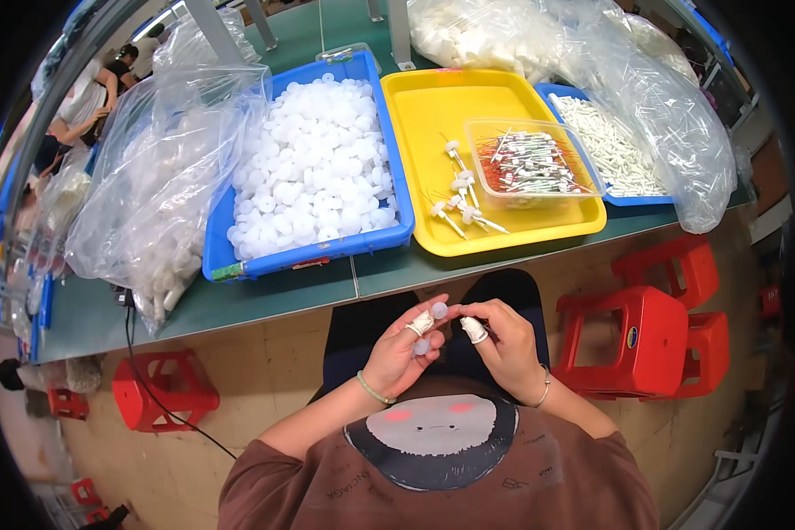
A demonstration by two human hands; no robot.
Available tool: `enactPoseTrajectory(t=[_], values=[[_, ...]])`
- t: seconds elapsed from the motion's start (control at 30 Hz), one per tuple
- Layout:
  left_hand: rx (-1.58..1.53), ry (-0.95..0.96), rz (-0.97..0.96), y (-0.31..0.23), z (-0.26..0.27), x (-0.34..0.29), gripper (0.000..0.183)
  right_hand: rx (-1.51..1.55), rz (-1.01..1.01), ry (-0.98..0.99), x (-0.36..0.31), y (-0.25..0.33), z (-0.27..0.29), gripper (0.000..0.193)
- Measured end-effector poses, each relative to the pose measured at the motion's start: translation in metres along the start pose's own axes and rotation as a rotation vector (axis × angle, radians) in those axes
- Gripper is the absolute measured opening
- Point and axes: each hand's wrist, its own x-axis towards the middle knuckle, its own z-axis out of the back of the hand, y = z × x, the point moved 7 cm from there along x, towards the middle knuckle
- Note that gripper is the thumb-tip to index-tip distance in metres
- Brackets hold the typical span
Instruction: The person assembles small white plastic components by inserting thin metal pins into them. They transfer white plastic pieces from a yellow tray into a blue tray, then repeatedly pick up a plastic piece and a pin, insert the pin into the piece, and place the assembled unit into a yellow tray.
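Over my lap, in front of the table edge, my left hand (399, 355) is closed with a small translucent white plastic disc (439, 310) at its fingertips. A second such disc (421, 347) rests against the palm. My right hand (511, 346) meets it from the right, thumb and fingers pinched together close to the left fingertips. What the right fingers hold, if anything, is too small to make out. White wrapping covers a finger on each hand. Beyond them, a blue tray (316, 258) is heaped with many similar discs.
A yellow tray (424, 97) holds assembled white pieces (465, 196) and a clear container (503, 201) of thin wired parts. Behind it, a blue tray (638, 201) carries white tubes. Plastic bags (155, 168) flank the trays. Red stools (632, 344) stand on both sides; people work at far left.
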Motion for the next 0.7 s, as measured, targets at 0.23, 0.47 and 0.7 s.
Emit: enactPoseTrajectory(t=[0.23,0.47,0.7], values=[[0.081,-0.027,0.002,-0.0007,-0.0022,0.0003,0.043,-0.187,0.159,-0.035,-0.0057,0.0045,-0.0036,0.029],[0.114,-0.048,-0.011,-0.0003,0.0008,0.0014,0.043,-0.209,0.181,0.020,-0.0062,0.0059,-0.0081,0.029],[0.173,-0.067,-0.038,-0.0001,0.0028,0.0021,0.039,-0.206,0.158,-0.021,-0.0044,0.0043,-0.0048,0.029]])
